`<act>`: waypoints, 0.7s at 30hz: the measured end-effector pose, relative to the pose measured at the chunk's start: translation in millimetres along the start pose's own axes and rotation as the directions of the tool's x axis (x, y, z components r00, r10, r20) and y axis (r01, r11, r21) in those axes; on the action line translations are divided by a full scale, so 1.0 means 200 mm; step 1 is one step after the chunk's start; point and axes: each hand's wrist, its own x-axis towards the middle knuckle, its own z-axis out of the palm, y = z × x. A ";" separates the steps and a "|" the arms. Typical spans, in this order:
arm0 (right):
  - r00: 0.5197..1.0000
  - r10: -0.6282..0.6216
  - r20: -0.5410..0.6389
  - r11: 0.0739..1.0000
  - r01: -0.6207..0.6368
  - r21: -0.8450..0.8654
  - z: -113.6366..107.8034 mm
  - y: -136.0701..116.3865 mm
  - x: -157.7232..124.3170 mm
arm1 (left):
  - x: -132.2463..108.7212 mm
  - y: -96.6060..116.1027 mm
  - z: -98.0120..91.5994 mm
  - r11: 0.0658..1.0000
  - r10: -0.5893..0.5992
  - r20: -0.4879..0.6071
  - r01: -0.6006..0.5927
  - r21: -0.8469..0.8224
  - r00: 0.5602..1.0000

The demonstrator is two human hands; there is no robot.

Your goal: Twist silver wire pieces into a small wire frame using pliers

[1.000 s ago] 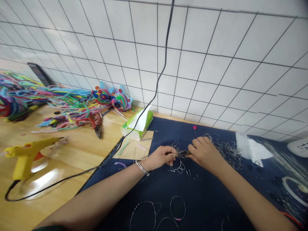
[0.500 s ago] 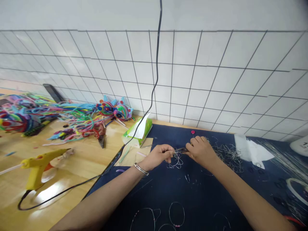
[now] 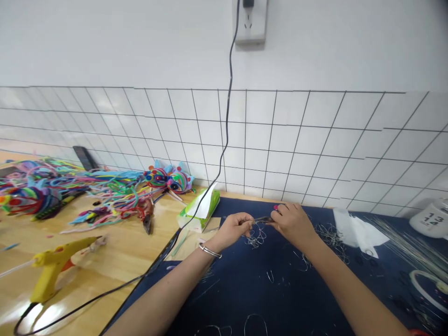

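Observation:
My left hand, with a silver bangle on its wrist, pinches thin silver wire. Loops of this wire hang just below the fingertips, over the dark blue mat. Closed around dark-tipped pliers, my right hand points them left, and their jaws meet the wire at my left fingertips. The handles are mostly hidden in my palm. A small bent wire lies on the mat below. Behind my right wrist sits a tangle of wire.
At left are a yellow glue gun, its black cable, colourful pipe cleaners and another pair of pliers. A green tissue pack stands behind my left hand. Right are white sheets, straight wires and a white container.
The camera view has tilted up, bringing a wall socket into sight. Both hands stay close together with the wire and pliers; my right hand now covers part of the small pink object behind it.

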 end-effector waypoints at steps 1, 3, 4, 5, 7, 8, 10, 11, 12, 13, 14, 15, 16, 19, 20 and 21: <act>1.000 -0.010 0.003 1.000 0.010 0.005 0.00 -0.01 0.00 | 0.00 -0.01 0.00 1.000 0.000 0.001 0.000 -0.002 1.000; 1.000 -0.027 0.012 0.999 0.027 0.020 0.02 -0.02 0.02 | 0.00 -0.02 0.00 1.000 -0.007 0.009 0.007 -0.001 1.000; 0.999 -0.031 0.017 0.999 0.030 0.027 0.03 -0.03 0.02 | 0.00 -0.03 0.00 1.000 -0.011 0.014 0.011 0.004 1.000; 0.999 -0.030 0.022 0.999 0.029 0.032 0.04 -0.04 0.02 | 0.00 -0.04 -0.01 1.000 -0.014 0.019 0.014 0.011 1.000; 0.999 -0.023 0.034 0.999 0.022 0.032 0.06 -0.05 0.03 | 0.00 -0.05 -0.01 0.999 -0.017 0.027 0.017 0.027 0.999; 0.999 -0.018 0.039 0.999 0.017 0.029 0.06 -0.06 0.03 | 0.00 -0.06 -0.02 0.999 -0.019 0.029 0.018 0.032 0.999; 0.999 -0.006 0.047 1.000 0.005 0.017 0.07 -0.06 0.02 | -0.01 -0.07 -0.02 0.999 -0.019 0.033 0.018 0.041 0.999; 0.999 -0.002 0.049 1.000 0.002 0.012 0.07 -0.06 0.01 | -0.01 -0.08 -0.02 0.999 -0.020 0.033 0.018 0.044 0.999; 0.999 0.001 0.050 1.000 -0.001 0.006 0.08 -0.05 0.01 | -0.01 -0.08 -0.03 0.999 -0.020 0.032 0.019 0.047 0.999; 0.999 0.000 0.051 1.000 0.000 0.001 0.07 -0.05 0.00 | -0.01 -0.08 -0.03 0.999 -0.021 0.031 0.020 0.048 0.999; 0.999 -0.003 0.052 1.000 0.003 -0.006 0.07 -0.05 0.00 | -0.01 -0.08 -0.03 0.999 -0.022 0.033 0.021 0.046 0.999; 0.999 -0.006 0.051 1.000 0.006 -0.015 0.07 -0.05 -0.01 | -0.01 -0.08 -0.03 0.999 -0.023 0.037 0.022 0.042 0.999; 0.999 -0.009 0.049 1.000 0.010 -0.026 0.07 -0.05 -0.01 | -0.01 -0.08 -0.03 0.999 -0.023 0.040 0.022 0.035 0.999; 0.999 -0.011 0.030 0.998 0.013 -0.058 0.07 -0.07 -0.01 | -0.02 -0.08 -0.03 1.000 -0.027 0.039 0.027 0.004 0.999; 1.000 -0.010 0.022 0.998 0.011 -0.066 0.07 -0.07 -0.01 | -0.02 -0.09 -0.02 0.999 -0.032 0.033 0.033 -0.012 0.999; 1.000 -0.008 0.014 0.997 0.009 -0.070 0.07 -0.07 -0.01 | -0.02 -0.09 -0.02 0.999 -0.040 0.023 0.041 -0.031 0.999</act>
